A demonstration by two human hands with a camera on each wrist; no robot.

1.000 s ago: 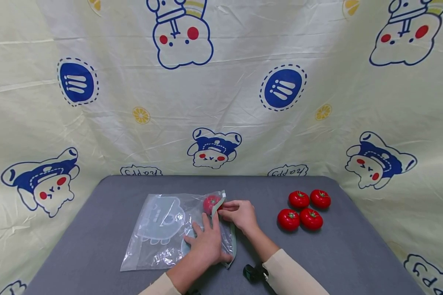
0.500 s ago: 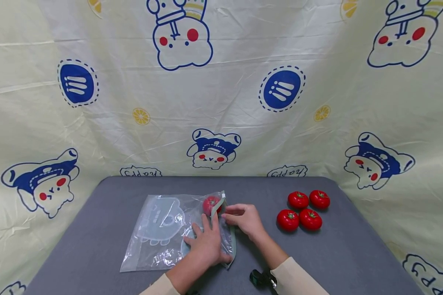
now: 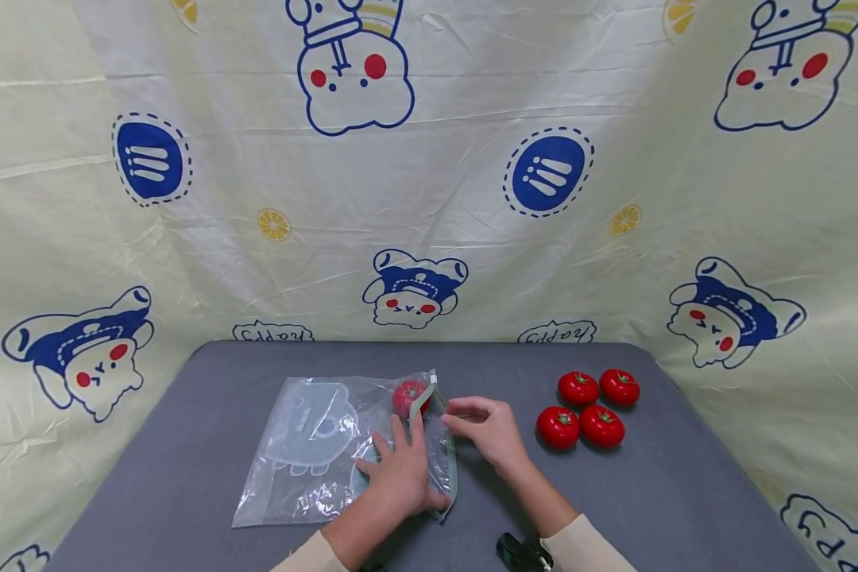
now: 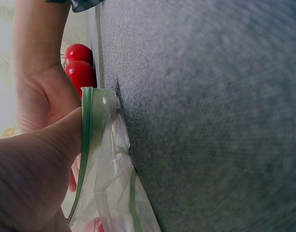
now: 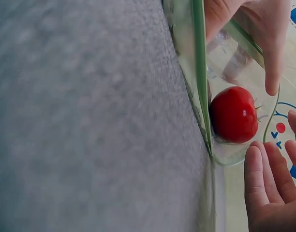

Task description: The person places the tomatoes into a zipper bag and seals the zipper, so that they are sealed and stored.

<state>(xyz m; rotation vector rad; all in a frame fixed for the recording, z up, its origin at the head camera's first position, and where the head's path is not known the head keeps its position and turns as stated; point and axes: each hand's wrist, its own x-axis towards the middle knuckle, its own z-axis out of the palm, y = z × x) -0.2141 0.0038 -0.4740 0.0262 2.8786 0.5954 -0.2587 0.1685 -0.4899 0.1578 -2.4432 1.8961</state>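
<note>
A clear zip bag [image 3: 264, 485] with a green-edged mouth lies flat, its opening toward the right. Inside the mouth sits one red tomato [image 5: 233, 115], also visible through the plastic in the head view. My left hand [image 3: 400, 474] rests on the bag with spread fingers, its thumb at the near part of the mouth. In the right wrist view, the left index finger reaches down at the upper rim and the mouth gapes. My right hand [image 3: 492, 429] is just right of the mouth, fingers fairly straight, holding nothing.
Several more red tomatoes [image 3: 559, 427] stand grouped on the grey table [image 3: 672, 492], right of my right hand. Behind the table hangs a pale cloth [image 3: 457, 199] printed with cartoon figures. A black device [image 3: 522, 551] is strapped at my right wrist.
My right hand has drawn back to the right, away from the bag's mouth and the tomato in it. The left hand and the bag have stayed in place.
</note>
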